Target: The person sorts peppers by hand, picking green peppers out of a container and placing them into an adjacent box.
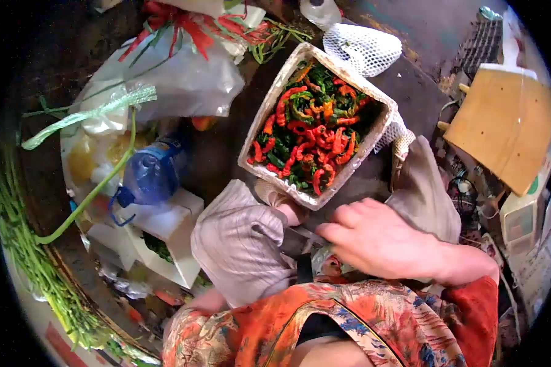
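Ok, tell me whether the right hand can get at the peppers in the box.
Probably yes: the right hand is close to the near corner of the box, which is open on top, with nothing seen lying over the peppers. Only the box's side stands between.

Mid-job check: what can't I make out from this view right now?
All in the head view:
Right hand: its underside and anything it may hold, hidden by its own back.
Left arm: its far end and grip, unclear behind the grey trouser leg.
Foam box: its floor, covered by peppers.
Blue bottle: label print, too blurred.
Green stalks: outer side, lost at the dark left edge.
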`<state>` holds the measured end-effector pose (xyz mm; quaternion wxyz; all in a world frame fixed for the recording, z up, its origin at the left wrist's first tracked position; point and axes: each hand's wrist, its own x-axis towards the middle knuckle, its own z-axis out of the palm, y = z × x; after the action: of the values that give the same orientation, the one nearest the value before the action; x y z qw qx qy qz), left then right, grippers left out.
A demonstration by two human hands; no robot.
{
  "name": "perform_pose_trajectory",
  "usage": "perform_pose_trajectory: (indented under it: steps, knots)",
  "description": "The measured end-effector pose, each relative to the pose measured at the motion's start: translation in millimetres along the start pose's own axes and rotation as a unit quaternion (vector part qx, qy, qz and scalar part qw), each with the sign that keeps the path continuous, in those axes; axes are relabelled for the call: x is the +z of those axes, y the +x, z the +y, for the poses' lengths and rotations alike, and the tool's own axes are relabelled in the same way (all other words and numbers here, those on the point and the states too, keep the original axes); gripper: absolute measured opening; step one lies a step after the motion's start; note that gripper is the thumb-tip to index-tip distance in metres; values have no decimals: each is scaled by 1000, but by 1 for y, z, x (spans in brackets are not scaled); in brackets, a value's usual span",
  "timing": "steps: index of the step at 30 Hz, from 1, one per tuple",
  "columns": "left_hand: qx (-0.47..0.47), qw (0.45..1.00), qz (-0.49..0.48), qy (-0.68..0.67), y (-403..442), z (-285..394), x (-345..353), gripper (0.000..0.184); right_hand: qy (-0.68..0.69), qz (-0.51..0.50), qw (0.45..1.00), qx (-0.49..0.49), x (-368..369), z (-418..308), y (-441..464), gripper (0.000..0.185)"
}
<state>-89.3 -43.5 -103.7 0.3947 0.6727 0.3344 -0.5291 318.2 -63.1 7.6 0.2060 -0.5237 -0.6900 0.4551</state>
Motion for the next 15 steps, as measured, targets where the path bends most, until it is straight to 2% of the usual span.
perform_pose_trajectory:
  steps: [2,7,9,10,13,14,15]
  knots:
    - [-18,999,21,-38,-6,-17,9,40,8,61,998,-31,18,-11,6,33]
    - [-51,982,110,-143,-4,-74,24,38,-56,83,994,-38,61,-43,23,32]
    - [-55,970,145,-185,-1,-100,33,37,-55,94,994,-7,86,-50,30,30]
    - [-56,963,162,-206,1,-113,40,36,-79,48,995,46,100,-49,35,27]
    - [-50,923,224,-308,10,-153,52,36,-116,140,978,103,145,-40,32,25]
    - [-44,901,245,-355,11,-165,52,35,-139,138,974,115,158,-35,29,22]
    - [-36,872,263,-411,12,-175,48,35,-165,80,966,181,172,-33,28,21]
